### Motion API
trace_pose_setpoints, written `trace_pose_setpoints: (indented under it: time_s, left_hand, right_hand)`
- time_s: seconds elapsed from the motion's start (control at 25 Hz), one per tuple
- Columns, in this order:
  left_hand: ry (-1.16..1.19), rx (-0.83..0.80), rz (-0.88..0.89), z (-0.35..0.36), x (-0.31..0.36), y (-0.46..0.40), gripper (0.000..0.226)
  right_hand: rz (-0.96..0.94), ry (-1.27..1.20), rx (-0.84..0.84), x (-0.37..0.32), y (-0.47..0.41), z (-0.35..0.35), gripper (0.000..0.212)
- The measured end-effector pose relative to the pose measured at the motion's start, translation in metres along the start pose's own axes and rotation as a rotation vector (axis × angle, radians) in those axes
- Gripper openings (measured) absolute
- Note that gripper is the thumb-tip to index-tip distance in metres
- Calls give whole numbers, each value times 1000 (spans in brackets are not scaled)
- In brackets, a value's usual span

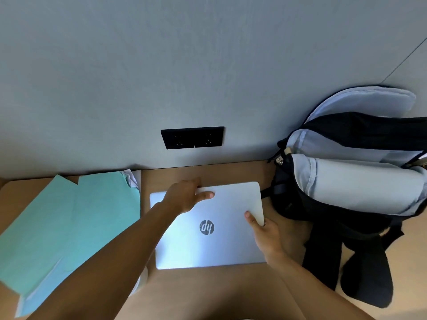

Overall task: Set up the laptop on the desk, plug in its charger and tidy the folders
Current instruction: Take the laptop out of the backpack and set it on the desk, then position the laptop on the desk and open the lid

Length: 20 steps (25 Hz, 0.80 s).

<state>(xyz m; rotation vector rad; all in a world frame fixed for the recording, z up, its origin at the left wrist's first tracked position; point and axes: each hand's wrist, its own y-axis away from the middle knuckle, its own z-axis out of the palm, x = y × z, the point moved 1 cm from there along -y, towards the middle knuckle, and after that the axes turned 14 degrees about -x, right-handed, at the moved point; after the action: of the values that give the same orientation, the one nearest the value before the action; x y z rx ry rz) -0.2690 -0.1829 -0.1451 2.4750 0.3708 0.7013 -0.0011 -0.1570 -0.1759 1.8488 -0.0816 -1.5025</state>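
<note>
Looking down from the head camera: closed silver laptop (208,229) flat on the brown desk (208,294), logo reading upside down, so hinge side probably nearest the body and opening edge toward the wall; long axis running left to right across the desk, roughly parallel to the wall. Left hand (184,196) reaching across to the far edge, thumb laid flat on the lid, fingers curled over that edge and mostly hidden, so closed on the laptop rather than spread. Right hand (265,236) at the right side, thumb on top near the far right corner, remaining fingers tucked under or beside the edge, likewise gripping. Both hands touching the machine, neither nearer than the other; judged to be placing or about to turn it. Likely needing a half-turn before the lid can be lifted toward the wall, with the left hand already on the edge that would swing round. Black double socket (193,137) on the grey wall straight behind the laptop, near, nothing plugged in; no charger visible anywhere. Teal folders (69,222) sprawled and overlapping just left of the laptop, white sheets poking out at the far end, untidied. Open black backpack (355,181) with pale lining just right of the laptop, straps trailing down the desk; contents not discernible.
</note>
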Motion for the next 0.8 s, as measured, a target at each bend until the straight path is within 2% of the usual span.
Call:
trace_pose_setpoints:
  time_s: [0.2,0.36,0.56,0.64,0.8]
  left_hand:
    - [5,-36,-10,9,-20,-19,50]
    - [37,-34,-60,18,-41,-33,54]
    - [39,86,-46,41,-64,-46,60]
    - [19,128,-45,50,-71,-47,70]
    - [-59,199,-95,65,-72,-46,73]
  right_hand:
    - [107,-33,9,22,-18,16,31]
    - [141,51,56,33,-31,29,46]
    - [159,350,122,39,-43,35,49]
    - [161,437,164,35,-47,39,52]
    - [151,489,174,30,-53,43,53]
